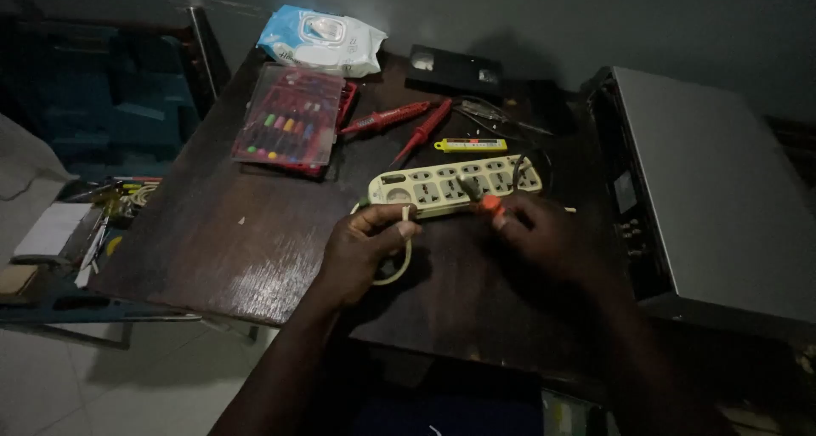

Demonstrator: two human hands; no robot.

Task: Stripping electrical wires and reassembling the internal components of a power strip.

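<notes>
— Looking down, a cream plastic power strip (453, 185) is seen lying near the middle of the dark wooden table (246, 240), slightly toward its far edge. Its cord (401, 262) is pinched by the left hand (361, 249), fingers closed around the pale loop.

— And the right hand (535, 232)?

— An orange-handled tool (488, 203), probably a screwdriver, is gripped in it, fingers closed, the tip set at the strip's near edge.

— What could go wrong?

— The tip could be lost from its seat, since little light is given and the strip is steadied only through the cord; the smooth, hard casing could be scratched or skidded across the worn, glossy tabletop.

— Other things?

— Two red probes (399, 121) and a yellow tester (470, 144) are laid behind the strip. A clear flat case of coloured bits (289, 117) and a soft wipes packet (321, 41) are kept by the far left corner. A grey metal box (714, 189) is stood at the right edge.
</notes>
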